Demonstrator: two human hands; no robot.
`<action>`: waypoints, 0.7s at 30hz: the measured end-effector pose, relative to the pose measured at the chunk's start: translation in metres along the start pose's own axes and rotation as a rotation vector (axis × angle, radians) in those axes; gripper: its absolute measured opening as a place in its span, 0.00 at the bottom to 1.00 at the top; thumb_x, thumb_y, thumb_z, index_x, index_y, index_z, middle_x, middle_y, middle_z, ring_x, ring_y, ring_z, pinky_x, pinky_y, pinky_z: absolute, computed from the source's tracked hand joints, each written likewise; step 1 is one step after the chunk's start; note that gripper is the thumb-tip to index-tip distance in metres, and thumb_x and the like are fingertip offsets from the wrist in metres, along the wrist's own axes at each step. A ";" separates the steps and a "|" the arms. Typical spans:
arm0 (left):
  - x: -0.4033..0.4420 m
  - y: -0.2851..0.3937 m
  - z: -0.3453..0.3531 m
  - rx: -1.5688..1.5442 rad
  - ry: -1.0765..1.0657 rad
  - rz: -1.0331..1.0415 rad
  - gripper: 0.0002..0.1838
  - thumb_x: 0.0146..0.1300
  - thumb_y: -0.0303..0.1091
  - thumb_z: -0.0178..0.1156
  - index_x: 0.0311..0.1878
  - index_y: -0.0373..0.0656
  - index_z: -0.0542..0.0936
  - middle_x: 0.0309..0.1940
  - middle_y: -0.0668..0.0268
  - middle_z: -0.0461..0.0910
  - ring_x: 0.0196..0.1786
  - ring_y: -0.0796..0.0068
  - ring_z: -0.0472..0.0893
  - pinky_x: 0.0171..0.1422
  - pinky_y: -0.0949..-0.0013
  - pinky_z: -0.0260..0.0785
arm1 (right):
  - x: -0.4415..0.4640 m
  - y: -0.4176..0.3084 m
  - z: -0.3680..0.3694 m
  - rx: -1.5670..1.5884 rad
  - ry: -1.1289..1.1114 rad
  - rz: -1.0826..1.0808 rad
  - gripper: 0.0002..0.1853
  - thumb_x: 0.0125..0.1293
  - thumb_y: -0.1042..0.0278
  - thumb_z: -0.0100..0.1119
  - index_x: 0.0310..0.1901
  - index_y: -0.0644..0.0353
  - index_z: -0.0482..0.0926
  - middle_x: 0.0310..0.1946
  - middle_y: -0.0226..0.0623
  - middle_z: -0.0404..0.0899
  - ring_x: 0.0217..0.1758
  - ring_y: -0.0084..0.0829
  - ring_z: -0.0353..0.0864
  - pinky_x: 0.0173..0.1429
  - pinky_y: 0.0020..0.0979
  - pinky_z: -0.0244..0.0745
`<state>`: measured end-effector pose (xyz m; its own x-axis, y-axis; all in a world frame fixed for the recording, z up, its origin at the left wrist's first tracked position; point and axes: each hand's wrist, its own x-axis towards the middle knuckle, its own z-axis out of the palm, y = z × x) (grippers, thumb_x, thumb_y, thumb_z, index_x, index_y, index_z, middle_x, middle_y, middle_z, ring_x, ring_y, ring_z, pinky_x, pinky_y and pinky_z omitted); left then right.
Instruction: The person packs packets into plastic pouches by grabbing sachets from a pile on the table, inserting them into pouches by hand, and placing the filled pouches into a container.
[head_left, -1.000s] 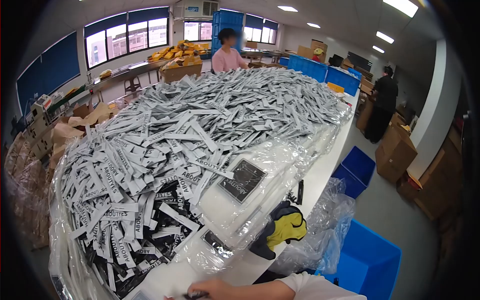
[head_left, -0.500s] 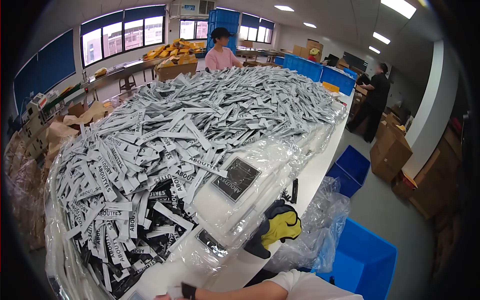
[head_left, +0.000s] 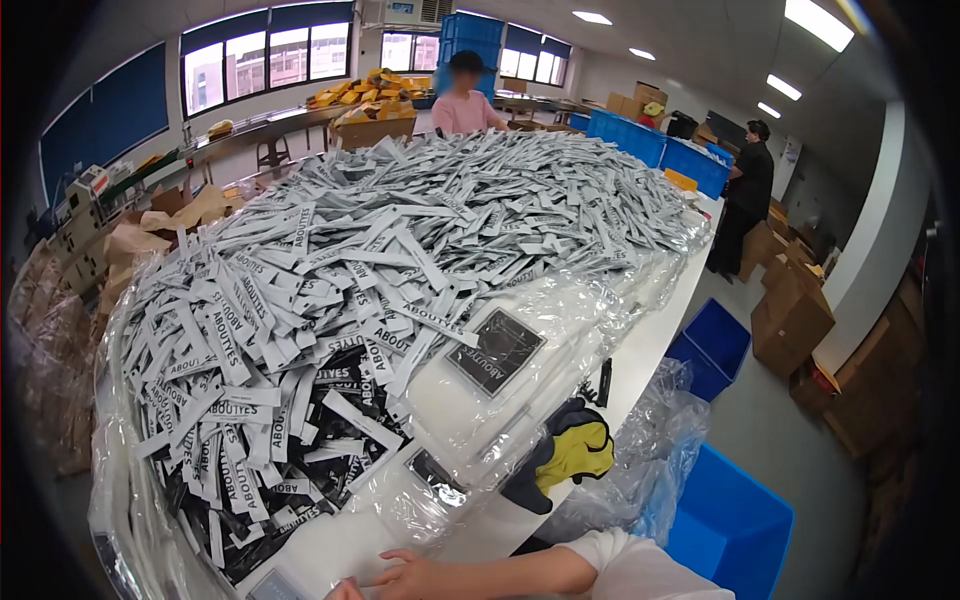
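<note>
My right hand (head_left: 412,577) rests at the bottom of the view, its fingers apart over a white plastic bag (head_left: 335,545), with nothing seen in it. Beside it, only a small part of my left hand (head_left: 346,590) shows at the lower edge; its fingers are cut off. Ahead lies a big heap of white paper strips (head_left: 440,210) printed ABOUTYES, with black ones (head_left: 335,420) showing among them. A clear-wrapped stack of white bags (head_left: 450,400) bears a black ABOUTYES label (head_left: 488,350).
Yellow and dark work gloves (head_left: 570,455) lie on the white table (head_left: 655,330). To the right stand blue bins (head_left: 735,520), crumpled clear plastic (head_left: 645,460) and cardboard boxes (head_left: 795,310). One person in pink (head_left: 462,112) is behind the heap; another in black (head_left: 750,190) stands farther right.
The view has shifted, so the scene sits a little lower and farther right. My right hand shows more fully with fingers apart; the dark piece seen by it before is no longer visible.
</note>
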<state>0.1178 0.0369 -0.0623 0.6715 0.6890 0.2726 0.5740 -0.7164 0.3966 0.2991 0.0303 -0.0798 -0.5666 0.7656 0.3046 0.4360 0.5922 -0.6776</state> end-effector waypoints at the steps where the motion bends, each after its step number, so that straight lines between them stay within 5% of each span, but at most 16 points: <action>1: 0.000 -0.003 -0.003 -0.186 -0.042 -0.064 0.62 0.36 0.42 0.74 0.68 0.41 0.39 0.61 0.49 0.54 0.59 0.54 0.62 0.53 0.60 0.66 | -0.002 0.003 -0.005 0.056 -0.106 0.047 0.14 0.57 0.51 0.55 0.37 0.50 0.81 0.31 0.36 0.78 0.38 0.36 0.75 0.53 0.47 0.59; 3: -0.002 -0.011 -0.014 -0.550 -0.114 -0.207 0.60 0.37 0.39 0.74 0.67 0.39 0.42 0.59 0.49 0.59 0.58 0.57 0.66 0.51 0.64 0.68 | -0.006 0.005 -0.018 0.094 -0.131 0.031 0.13 0.58 0.53 0.55 0.36 0.53 0.79 0.31 0.37 0.77 0.37 0.36 0.75 0.49 0.44 0.62; 4: 0.014 0.002 -0.038 -0.676 -0.149 -0.381 0.55 0.41 0.37 0.71 0.67 0.37 0.45 0.50 0.51 0.71 0.52 0.59 0.72 0.50 0.68 0.69 | -0.006 0.003 -0.023 0.093 -0.053 -0.034 0.13 0.58 0.55 0.54 0.35 0.55 0.77 0.31 0.35 0.75 0.37 0.35 0.74 0.46 0.42 0.64; 6: 0.037 0.012 -0.055 -0.625 -0.305 -0.588 0.45 0.44 0.35 0.69 0.63 0.33 0.55 0.41 0.53 0.77 0.46 0.60 0.76 0.50 0.66 0.68 | 0.000 -0.004 -0.027 0.046 -0.020 -0.048 0.13 0.58 0.56 0.54 0.34 0.57 0.75 0.33 0.34 0.73 0.41 0.35 0.72 0.47 0.41 0.63; 8: 0.021 -0.008 -0.014 -0.551 -0.095 -0.519 0.44 0.32 0.33 0.75 0.58 0.39 0.66 0.39 0.58 0.80 0.40 0.75 0.79 0.42 0.74 0.71 | 0.010 -0.007 -0.036 -0.060 -0.069 -0.036 0.12 0.58 0.56 0.55 0.35 0.56 0.76 0.37 0.35 0.72 0.44 0.37 0.70 0.50 0.40 0.61; 10: 0.028 -0.002 -0.012 -0.602 0.139 -0.548 0.26 0.42 0.35 0.72 0.44 0.35 0.75 0.32 0.61 0.81 0.27 0.83 0.76 0.33 0.77 0.69 | 0.023 -0.002 -0.054 0.008 0.074 -0.030 0.10 0.56 0.60 0.58 0.36 0.56 0.76 0.40 0.34 0.72 0.45 0.38 0.70 0.50 0.37 0.62; 14: 0.031 -0.004 -0.007 -0.921 0.272 -0.627 0.22 0.43 0.34 0.71 0.42 0.36 0.76 0.28 0.67 0.80 0.26 0.86 0.74 0.32 0.79 0.68 | 0.024 -0.012 -0.055 0.213 0.453 0.320 0.10 0.52 0.70 0.64 0.36 0.59 0.77 0.38 0.34 0.75 0.42 0.35 0.73 0.45 0.32 0.66; 17: 0.032 0.002 -0.013 -1.201 0.196 -0.661 0.14 0.49 0.30 0.67 0.38 0.36 0.78 0.27 0.71 0.79 0.27 0.88 0.72 0.29 0.81 0.65 | 0.021 -0.025 -0.058 0.503 0.282 0.497 0.09 0.51 0.72 0.64 0.35 0.60 0.77 0.32 0.37 0.76 0.33 0.34 0.75 0.38 0.29 0.69; 21: 0.018 0.004 -0.009 -1.161 0.296 -0.631 0.05 0.55 0.25 0.60 0.34 0.34 0.79 0.28 0.72 0.78 0.28 0.88 0.71 0.29 0.83 0.62 | 0.017 -0.023 -0.044 0.261 0.322 0.370 0.05 0.53 0.74 0.62 0.32 0.60 0.77 0.27 0.38 0.77 0.26 0.32 0.75 0.33 0.29 0.69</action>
<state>0.1281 0.0474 -0.0484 0.2330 0.9661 -0.1110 -0.0783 0.1324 0.9881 0.3105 0.0407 -0.0300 -0.1486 0.9731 0.1761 0.3549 0.2187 -0.9090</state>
